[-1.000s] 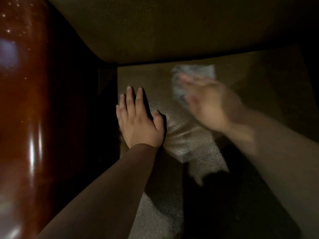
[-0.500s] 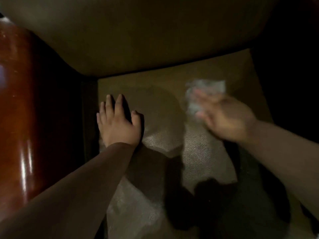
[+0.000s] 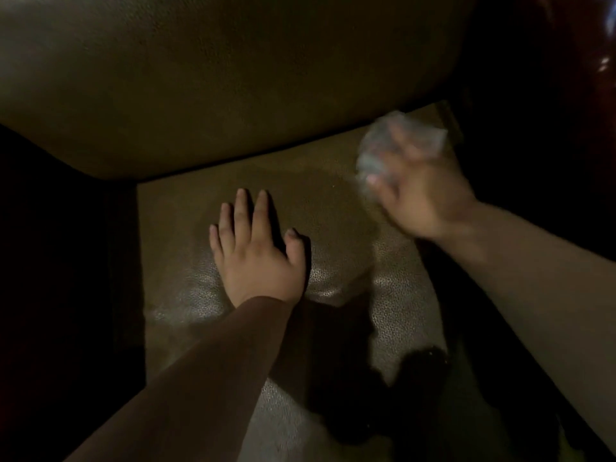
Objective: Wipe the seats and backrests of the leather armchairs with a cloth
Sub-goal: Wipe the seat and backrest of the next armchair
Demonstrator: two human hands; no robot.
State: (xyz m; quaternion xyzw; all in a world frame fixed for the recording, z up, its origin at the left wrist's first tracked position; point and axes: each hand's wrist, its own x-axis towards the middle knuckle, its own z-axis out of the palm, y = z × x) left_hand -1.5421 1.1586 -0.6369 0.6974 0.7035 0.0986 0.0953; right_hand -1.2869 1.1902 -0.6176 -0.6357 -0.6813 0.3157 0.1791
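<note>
The place looks like a dim lounge or sitting room, though whether it belongs to a home, a hotel or an office cannot be told. Nearly the whole view is taken up by one armchair: a padded backrest [image 3: 233, 78] in olive-brown leather fills the 12 o'clock half, and a grained leather seat [image 3: 333, 208] spreads below it toward 6 o'clock. At 2 o'clock a glossy reddish wooden frame [image 3: 596, 61] catches small highlights. The light is low and comes from one side, leaving 9 o'clock in shadow.
</note>
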